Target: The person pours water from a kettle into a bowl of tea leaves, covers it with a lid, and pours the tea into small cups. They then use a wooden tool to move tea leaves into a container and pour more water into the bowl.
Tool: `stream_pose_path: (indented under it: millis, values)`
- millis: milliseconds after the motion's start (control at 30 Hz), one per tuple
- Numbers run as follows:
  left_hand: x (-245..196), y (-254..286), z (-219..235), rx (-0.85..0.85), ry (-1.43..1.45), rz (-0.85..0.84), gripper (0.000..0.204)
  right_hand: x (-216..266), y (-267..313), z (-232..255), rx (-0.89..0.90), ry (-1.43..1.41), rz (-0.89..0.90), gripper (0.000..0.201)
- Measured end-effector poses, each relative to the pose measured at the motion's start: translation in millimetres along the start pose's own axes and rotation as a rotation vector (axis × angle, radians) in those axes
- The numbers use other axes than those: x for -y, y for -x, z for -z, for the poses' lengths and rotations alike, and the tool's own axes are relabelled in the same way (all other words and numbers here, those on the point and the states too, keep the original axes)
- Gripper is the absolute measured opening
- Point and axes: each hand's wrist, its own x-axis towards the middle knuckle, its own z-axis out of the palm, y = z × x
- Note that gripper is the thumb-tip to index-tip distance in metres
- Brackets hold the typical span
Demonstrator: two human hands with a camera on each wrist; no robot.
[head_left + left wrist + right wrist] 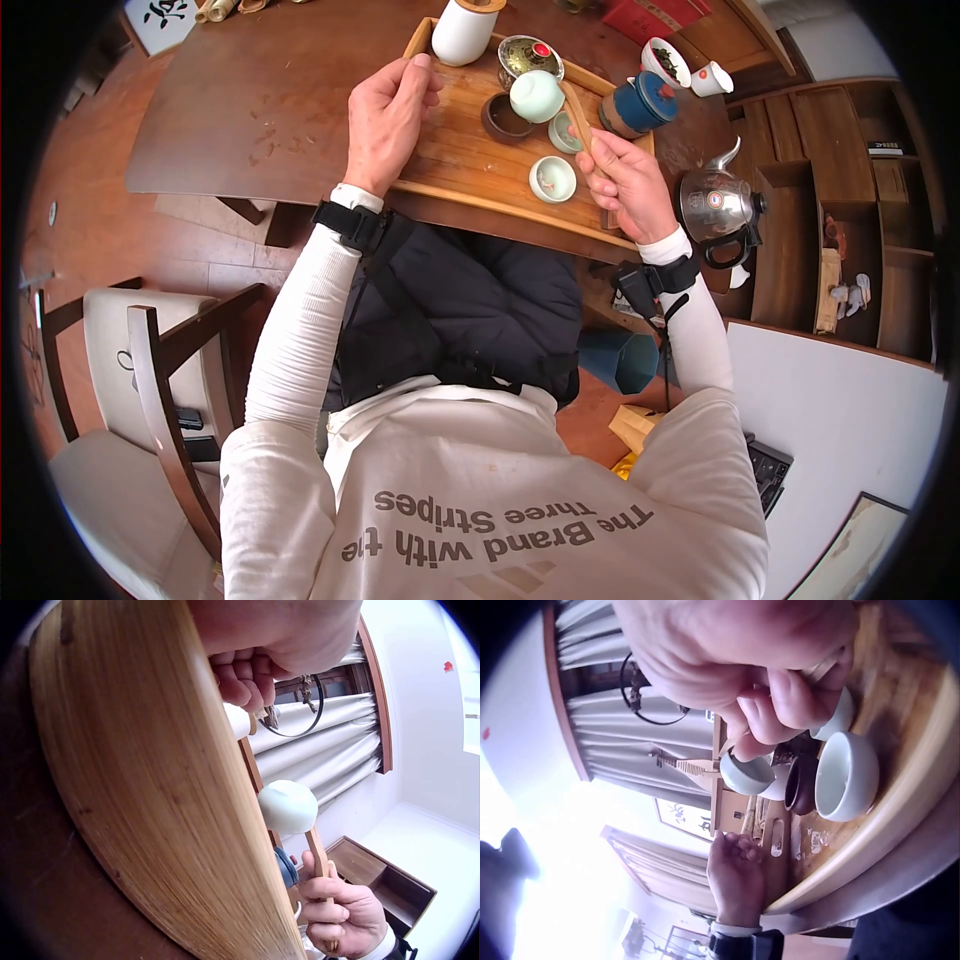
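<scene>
My right hand (630,185) grips wooden tongs (577,115), whose far end holds a pale green cup (537,97) tilted above the wooden tray (450,165). In the right wrist view that cup (747,774) hangs clear of the dark cup (801,784). Two more pale green cups stand on the tray, one (552,179) near its front edge and one (563,132) partly behind the tongs. Over the tray's left end is my left hand (385,125), fingers loosely curled and nothing visible in them, close to a white canister (463,35). The left wrist view shows its curled fingers (244,682).
A patterned lidded bowl (530,60) and a blue pot (637,105) stand towards the tray's back and right. Beyond are a bowl of leaves (665,62) and a white cup (711,80). A steel kettle (715,205) is right of the table.
</scene>
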Motion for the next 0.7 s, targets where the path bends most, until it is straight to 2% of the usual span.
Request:
stream_pose_path:
  millis: [67,100,167,200,267,300,333,400,433,533,700]
  values:
    - [0,1,0,-0.001,-0.002,0.006,0.04,3,7,-5,-0.093,0.192,0.096,0.036]
    - [0,1,0,-0.003,-0.01,0.005,0.04,5,10,-6,-0.097,0.189,0.096,0.036]
    - [-1,0,0,-0.003,-0.02,0.002,0.04,12,16,-7,-0.079,0.688,0.296,0.029]
    - [-1,0,0,0.001,-0.005,0.001,0.039,14,18,-9,-0.081,0.685,0.296,0.029]
    - [-1,1,0,0.015,0.007,0.001,0.039,17,22,-14,0.073,1.123,0.719,0.027]
    - [-1,1,-1,0.001,0.013,-0.005,0.039,19,25,-20,0.067,1.342,0.798,0.034]
    - [-1,1,-2,-0.01,0.019,-0.011,0.039,21,29,-24,0.055,1.341,0.796,0.034]
    - [-3,2,-3,-0.007,0.015,-0.011,0.039,23,36,-34,0.102,1.751,0.754,0.035]
    - [-4,2,-3,-0.017,0.009,-0.01,0.039,23,37,-40,0.109,1.889,0.812,0.033]
    - [-3,1,-2,-0.001,-0.003,-0.011,0.04,18,32,-44,0.141,1.994,0.9,0.031]
    - [-4,1,-2,0.003,-0.02,-0.008,0.039,12,30,-41,0.124,2.009,0.921,0.031]
